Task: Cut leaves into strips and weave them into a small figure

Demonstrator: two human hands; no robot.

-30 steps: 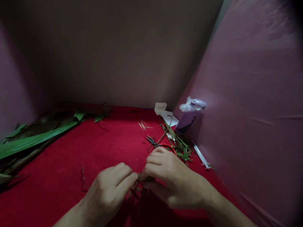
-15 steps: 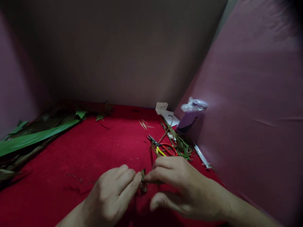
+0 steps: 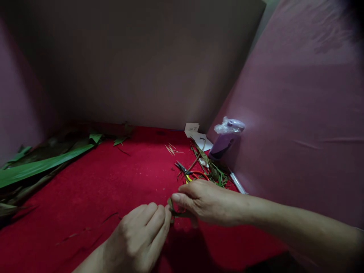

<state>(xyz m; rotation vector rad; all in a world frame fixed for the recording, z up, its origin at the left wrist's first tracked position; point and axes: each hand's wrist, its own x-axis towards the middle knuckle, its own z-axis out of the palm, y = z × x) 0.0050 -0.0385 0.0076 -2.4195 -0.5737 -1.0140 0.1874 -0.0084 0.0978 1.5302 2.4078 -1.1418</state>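
Note:
My left hand is closed at the lower middle, its thumb and fingers pinching a folded brownish-green leaf strip. Just right of it, my right hand is closed too, with the thumb on top and the same strip running under its fingers. Much of the strip is hidden by both hands. Directly beyond my right hand lie scissors with red and yellow handles, which the hand partly covers.
Leaf scraps and a syringe lie by the right wall. A purple bottle wrapped in plastic stands near white papers. Several toothpicks are scattered on the red cloth. Long green leaves occupy the left.
My right hand has turned and moved up a little, its thumb coming from below to the top and its fingers closing on the strip. My left hand keeps its pinch.

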